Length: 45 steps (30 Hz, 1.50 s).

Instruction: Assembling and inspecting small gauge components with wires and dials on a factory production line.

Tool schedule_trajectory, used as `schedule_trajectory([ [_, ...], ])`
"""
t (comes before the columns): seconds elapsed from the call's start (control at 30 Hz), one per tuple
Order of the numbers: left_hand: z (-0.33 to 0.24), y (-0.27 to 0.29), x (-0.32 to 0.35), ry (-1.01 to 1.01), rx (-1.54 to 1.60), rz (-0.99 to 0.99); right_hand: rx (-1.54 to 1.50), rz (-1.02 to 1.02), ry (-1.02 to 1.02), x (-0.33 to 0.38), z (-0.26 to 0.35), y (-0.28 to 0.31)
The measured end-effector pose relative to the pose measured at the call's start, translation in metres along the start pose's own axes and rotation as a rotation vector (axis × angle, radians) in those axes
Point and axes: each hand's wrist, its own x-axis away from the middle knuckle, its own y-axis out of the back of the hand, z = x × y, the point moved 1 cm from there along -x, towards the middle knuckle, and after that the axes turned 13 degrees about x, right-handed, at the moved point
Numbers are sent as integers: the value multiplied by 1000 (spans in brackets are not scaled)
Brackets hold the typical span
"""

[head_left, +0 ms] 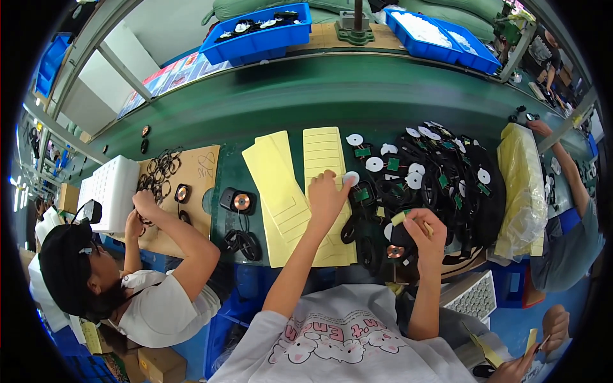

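My left hand is over the lined yellow sheets, thumb and fingers apart. Its thumb rests on a white disc beside a small green circuit board. My right hand pinches a small yellow paper strip above the near side of a heap. That heap of black cables carries white discs and green boards. Just left of my right hand, a copper coil lies near the bench edge. More yellow sheets overlap to the left.
A black housing with a coil and bundled cable lies left of the sheets. At left, a co-worker handles black rings on a cardboard sheet. Plastic-wrapped yellow foam borders the heap's right. Blue bins stand beyond the green belt.
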Motion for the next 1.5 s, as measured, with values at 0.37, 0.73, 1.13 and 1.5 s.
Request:
schedule_trajectory([
  [0.37,10,-51,4,-33,35,-36,-17,-63,22,6,-2,13],
  [0.73,9,-29,16,-79,-254,-55,-36,-44,3,6,-15,3],
  [1.13,-42,8,1,-94,855,73,-70,-94,-24,13,-7,10],
  [1.5,-85,99,17,464,1455,491,99,113,103,4,40,6],
])
